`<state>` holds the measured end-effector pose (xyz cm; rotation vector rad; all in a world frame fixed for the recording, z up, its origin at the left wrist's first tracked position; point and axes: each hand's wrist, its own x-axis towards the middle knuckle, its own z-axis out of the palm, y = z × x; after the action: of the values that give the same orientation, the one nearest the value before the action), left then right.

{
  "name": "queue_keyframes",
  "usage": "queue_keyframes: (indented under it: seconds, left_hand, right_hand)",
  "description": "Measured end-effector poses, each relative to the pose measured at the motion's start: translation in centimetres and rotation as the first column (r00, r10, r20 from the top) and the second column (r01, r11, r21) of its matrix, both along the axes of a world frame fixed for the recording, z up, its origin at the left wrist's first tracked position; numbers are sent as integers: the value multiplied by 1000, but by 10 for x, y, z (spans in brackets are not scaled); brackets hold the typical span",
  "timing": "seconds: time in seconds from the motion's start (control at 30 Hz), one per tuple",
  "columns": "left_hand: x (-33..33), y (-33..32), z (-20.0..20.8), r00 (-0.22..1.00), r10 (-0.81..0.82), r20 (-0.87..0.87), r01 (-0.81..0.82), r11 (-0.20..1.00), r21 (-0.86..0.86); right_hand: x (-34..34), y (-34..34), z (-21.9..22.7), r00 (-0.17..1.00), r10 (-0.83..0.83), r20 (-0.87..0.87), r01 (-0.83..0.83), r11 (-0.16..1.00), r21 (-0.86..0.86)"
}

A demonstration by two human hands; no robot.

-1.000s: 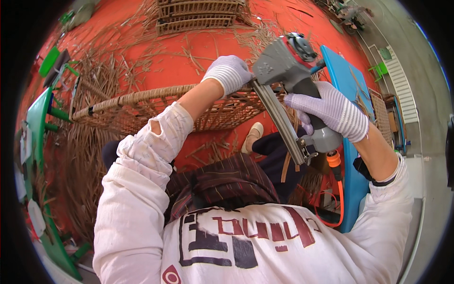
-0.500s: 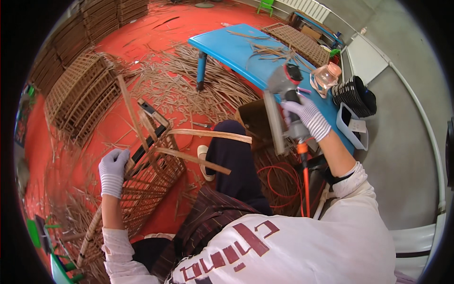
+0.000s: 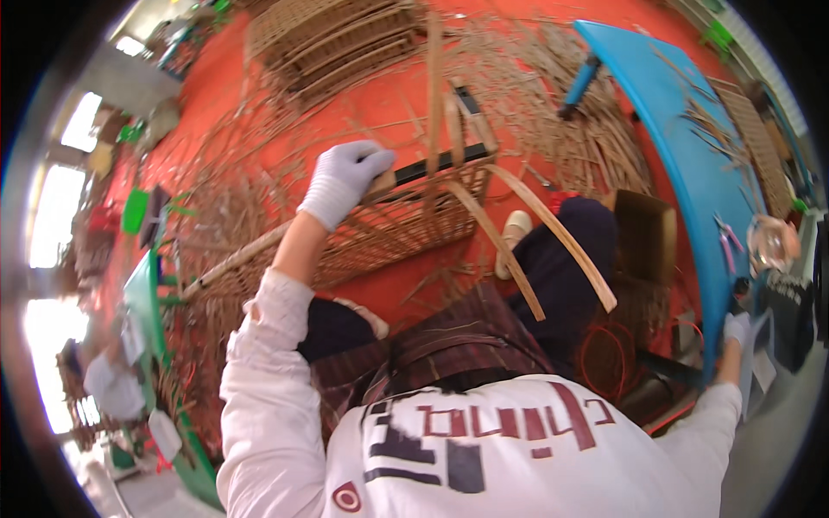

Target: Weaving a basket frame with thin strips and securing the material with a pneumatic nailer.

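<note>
My left hand [image 3: 345, 177], in a white glove with a ribbed cuff, is closed on the rim of a brown woven basket [image 3: 389, 237]. The basket lies tilted in front of my legs. A black strip [image 3: 440, 164] runs along its rim. Loose flat strips stick out from it, two of them reaching toward my knee [image 3: 574, 250]. At far right, my gloved right hand [image 3: 737, 328] is at the edge of the blue table [image 3: 665, 95], beside a small dark object [image 3: 740, 289]. Its fingers are too small and partly hidden to read.
Stacked woven panels [image 3: 337, 43] stand at the far side. Cut strips [image 3: 579, 129] litter the red floor. Pink-handled pliers [image 3: 730, 233] and a clear jar [image 3: 771, 242] are on the table. An orange hose [image 3: 609, 358] coils by my leg. Someone in white [image 3: 112, 384] is at left.
My view has swung left. My right hand, which held a nail gun up above the table edge, is now lower at far right, and the gun no longer shows clearly. My left hand stays on the basket.
</note>
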<state>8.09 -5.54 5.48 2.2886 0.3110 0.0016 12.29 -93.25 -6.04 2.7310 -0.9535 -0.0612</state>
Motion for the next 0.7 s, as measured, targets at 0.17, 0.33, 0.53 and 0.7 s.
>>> queue_keyframes:
  seconds: [0.17,0.33,0.53,0.7]
  left_hand:
    - [-7,-3,5,997,71,-25,-70,997,34]
    - [-7,-6,4,997,77,13,-78,997,21]
    - [-9,-6,8,998,62,31,-64,995,74]
    - [-9,-6,9,999,47,18,-48,998,42]
  right_hand:
    - [35,-20,-29,1000,14,11,-14,1000,12]
    - [35,-30,-35,999,-39,6,40,999,-27]
    - [35,-37,-38,999,-37,-11,36,999,-17]
    - [24,-56,-50,990,82,111,-69,991,-118]
